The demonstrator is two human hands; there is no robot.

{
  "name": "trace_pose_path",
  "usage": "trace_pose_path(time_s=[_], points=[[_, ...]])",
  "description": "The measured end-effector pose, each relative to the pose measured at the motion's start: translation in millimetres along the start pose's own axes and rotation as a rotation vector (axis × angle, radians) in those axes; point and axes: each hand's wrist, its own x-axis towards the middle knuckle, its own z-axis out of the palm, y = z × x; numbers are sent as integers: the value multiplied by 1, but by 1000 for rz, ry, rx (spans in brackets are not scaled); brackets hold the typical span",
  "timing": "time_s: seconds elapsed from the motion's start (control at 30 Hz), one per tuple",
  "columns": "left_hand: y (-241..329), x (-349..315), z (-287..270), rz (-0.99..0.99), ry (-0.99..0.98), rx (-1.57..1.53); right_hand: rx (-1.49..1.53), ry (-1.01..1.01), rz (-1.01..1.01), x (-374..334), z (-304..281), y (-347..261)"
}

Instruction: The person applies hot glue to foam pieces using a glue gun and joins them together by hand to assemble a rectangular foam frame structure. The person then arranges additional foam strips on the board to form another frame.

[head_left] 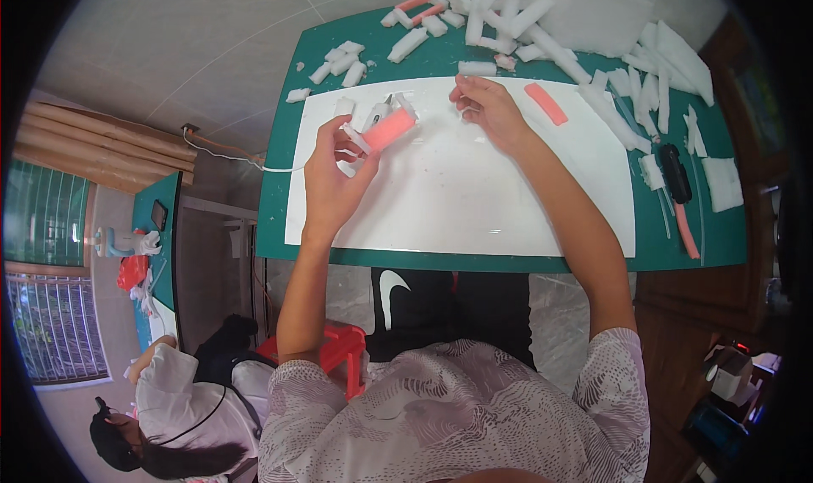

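My left hand (332, 171) is closed on a small foam block (389, 130) with a pink face and white edge strips, tilted above the white board (440, 204). Just behind the block, partly hidden by it, lies a white tool with a pointed metal tip (381, 109), which looks like a glue gun. My right hand (491, 115) hovers over the board's far part, fingers loosely bent and apart; I see nothing held in them. Nearest to it are a short white foam piece (477, 68) behind and a flat pink strip (545, 104) to its right.
White foam offcuts (508, 17) pile along the far edge of the green table (398, 261). A black-handled cutter (674, 170) lies at the right beside foam strips. A white cord (279, 169) crosses the left edge. A red stool (343, 347) and another person (195, 390) are at left.
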Motion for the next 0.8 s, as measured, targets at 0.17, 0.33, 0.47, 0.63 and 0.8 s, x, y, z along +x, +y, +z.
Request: trace_pose_path(time_s=[0.17,0.33,0.47,0.63,0.8], points=[[-3,0,-2,13,-21,3,-362,-43,-159,-14,29,-6],[-7,1,-5,20,-21,29,-595,-74,-380,-22,50,-1],[-6,1,-3,31,-35,53,-563,-111,-356,-22,49,1],[-3,1,4,37,-47,13,-434,-64,-267,-17,19,5],[13,-19,12,-20,-26,79,-513,169,-413,-10,23,-2]])
